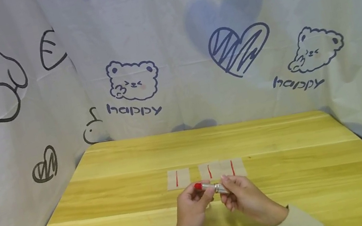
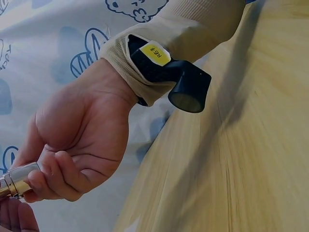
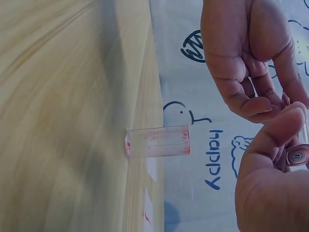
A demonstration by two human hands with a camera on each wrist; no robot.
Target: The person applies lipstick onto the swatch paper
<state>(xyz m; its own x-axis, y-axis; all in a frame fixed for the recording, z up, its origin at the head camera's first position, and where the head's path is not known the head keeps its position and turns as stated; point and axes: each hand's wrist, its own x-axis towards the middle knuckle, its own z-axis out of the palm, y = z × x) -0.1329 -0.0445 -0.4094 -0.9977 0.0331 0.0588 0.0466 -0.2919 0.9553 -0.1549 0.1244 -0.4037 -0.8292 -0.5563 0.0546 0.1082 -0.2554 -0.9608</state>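
A lipstick (image 1: 208, 186) with a silver tube and exposed red tip lies across both hands, tip toward the left. My left hand (image 1: 193, 212) pinches the tube close to the red tip with thumb and fingers. On the base end, my right hand (image 1: 252, 197) pinches between thumb and fingers. In the left wrist view the right hand (image 2: 82, 130) grips the silver and gold base (image 2: 19, 179). A clear cap (image 3: 158, 141) stands upright on the table in the right wrist view; in the head view the hands mostly hide it.
Pale paper strips (image 1: 191, 169) lie on the wooden table (image 1: 128, 203) beyond the hands, bearing red lines. Patterned white curtains (image 1: 180, 89) surround the table at the back and sides. A black camera (image 2: 188, 89) is strapped at the right cuff.
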